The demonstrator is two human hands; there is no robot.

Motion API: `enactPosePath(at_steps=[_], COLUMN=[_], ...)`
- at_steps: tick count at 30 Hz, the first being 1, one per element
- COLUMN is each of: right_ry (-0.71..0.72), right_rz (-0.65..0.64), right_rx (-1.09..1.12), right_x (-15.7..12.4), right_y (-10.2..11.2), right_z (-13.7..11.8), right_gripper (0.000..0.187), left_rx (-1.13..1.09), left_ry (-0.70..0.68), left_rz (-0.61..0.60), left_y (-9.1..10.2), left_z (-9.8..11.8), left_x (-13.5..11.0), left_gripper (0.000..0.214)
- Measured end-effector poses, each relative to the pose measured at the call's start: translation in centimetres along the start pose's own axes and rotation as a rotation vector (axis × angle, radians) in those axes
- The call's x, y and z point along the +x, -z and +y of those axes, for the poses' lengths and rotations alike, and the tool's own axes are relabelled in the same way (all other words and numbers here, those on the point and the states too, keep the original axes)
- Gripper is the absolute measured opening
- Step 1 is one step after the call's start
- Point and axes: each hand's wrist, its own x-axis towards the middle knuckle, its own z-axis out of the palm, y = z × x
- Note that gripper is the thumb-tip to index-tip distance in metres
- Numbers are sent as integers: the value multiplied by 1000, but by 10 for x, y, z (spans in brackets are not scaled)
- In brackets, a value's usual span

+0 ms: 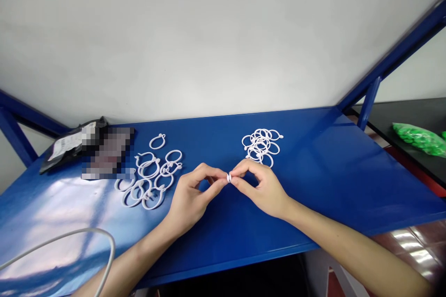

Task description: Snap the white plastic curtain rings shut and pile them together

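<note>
a small white piece [229, 177] sits between the two hands, above the middle of the blue counter [306, 171] and nearer its front edge than its back. the left hand [195, 190] pinches it from one side and the right hand [266, 190] from the other, thumb and index fingers brought together at the tips. it shows nearly end-on and mostly covered, so whether it is a whole ring cannot be told.

to the left lies a spread of white rings [148, 177], several overlapping, with small eyelets on some; to the right, just beyond the right hand, a tighter heap of white rings [260, 146] lies tangled together.

by their look the rings are thin plastic or coated wire: very light, fairly stiff, with a little spring, and smooth enough to slide if pinched off-centre. they should survive ordinary handling, though hard twisting might bend or snap a thin section. a good hold would be fingertip and thumb across the band, close to the eyelet where one shows. in the heap, rings probably catch on one another, so a hold on a free outer arc seems best.
</note>
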Motion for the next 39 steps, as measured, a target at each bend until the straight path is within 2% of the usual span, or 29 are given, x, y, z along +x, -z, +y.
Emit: enactPosePath(at_steps=[5,10,15,19,22,25,27,29,31,33,36,39], right_ry=[127,152,109,-25,-46,108,233,299,279,221,183,226], right_rz=[12,-3,-22,-77,-102,-37,62,172,235,244,227,240], right_rx=[-47,-48,-64,-94,-199,-344,-451,-564,-662,-722,-756,-739], right_x=[-2,-2,-1,3,8,13,17,22,26,29,30,27], right_y=[1,0,0,0,3,13,23,34,42,48,50,44], right_z=[4,6,7,12,17,22,26,31,38,44,50,45], right_gripper=[5,8,10,8,7,7,8,9,10,9,8,10], left_rx=[12,20,38,156,439,874,1136,1288,1322,1296,1307,1316], left_ry=[-61,-95,-76,-48,-163,-265,-208,-114,-40,-10,-30,-109], left_rz=[3,25,9,-69,-144,-74,27,62,55,44,60,118], left_y=[-2,-5,-8,-5,9,34,53,70,80,86,86,81], left_z=[3,1,-5,-9,-10,-15,-21,-28,-36,-42,-43,-33], left_x=[-2,-3,-2,5,14,25,30,33,35,36,37,38], left_gripper=[5,5,7,10,13,19,23,26,28,29,30,27])
